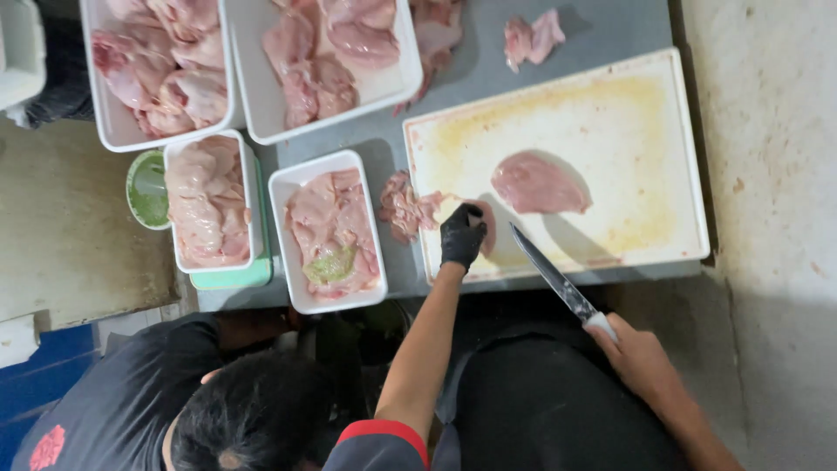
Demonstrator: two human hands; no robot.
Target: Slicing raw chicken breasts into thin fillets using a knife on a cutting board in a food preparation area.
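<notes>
head view: the left hand (pixel 461 237), in a black glove, is clamped on a piece of raw chicken (pixel 417 209) at the near-left corner of the white cutting board (pixel 628 96). the right hand (pixel 641 356), bare, is closed on a knife (pixel 552 274), its blade angled toward the left hand. beyond the blade lies a flat fillet (pixel 540 183). left of the gloved hand, trays (pixel 288 187) of chicken sit on the grey desk (pixel 488 74).

knife (pixel 551 272) — long blade, white handle, angled over board edge | chicken piece (pixel 479 228) — pink, raw, on board
</notes>
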